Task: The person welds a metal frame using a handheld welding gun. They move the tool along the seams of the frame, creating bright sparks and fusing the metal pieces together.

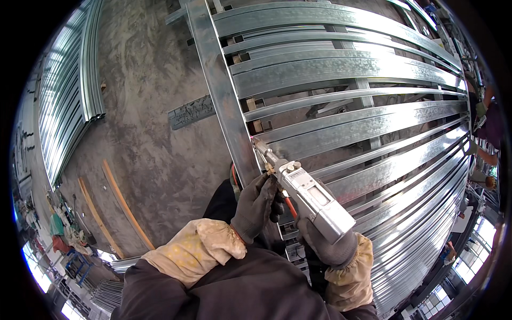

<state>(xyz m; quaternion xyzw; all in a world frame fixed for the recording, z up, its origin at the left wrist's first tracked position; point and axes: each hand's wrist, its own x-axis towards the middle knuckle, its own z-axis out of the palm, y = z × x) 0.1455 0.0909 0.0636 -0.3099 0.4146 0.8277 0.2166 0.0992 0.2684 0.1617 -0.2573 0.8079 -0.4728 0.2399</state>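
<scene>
A silver handheld welding gun [314, 198] points up and to the left. Its nozzle tip meets the corner where a galvanised steel slat [341, 128] joins a long steel beam [221, 85]; a small pinkish glow shows there. My right hand [332, 246], in a grey glove, is wrapped round the gun's rear underside, its fingers partly hidden by the body. My left hand [253, 205], also gloved in grey, closes at the front of the gun by a brass fitting, its fingertips partly hidden. An orange-red hose [290, 207] runs beneath the gun.
Many parallel steel slats stretch away to the right over crossbars. A bundle of long metal profiles [66, 90] lies at the left. Two wooden strips [125, 200] and a perforated metal plate [191, 111] rest on the floor. Other people [482, 117] are at the far right edge.
</scene>
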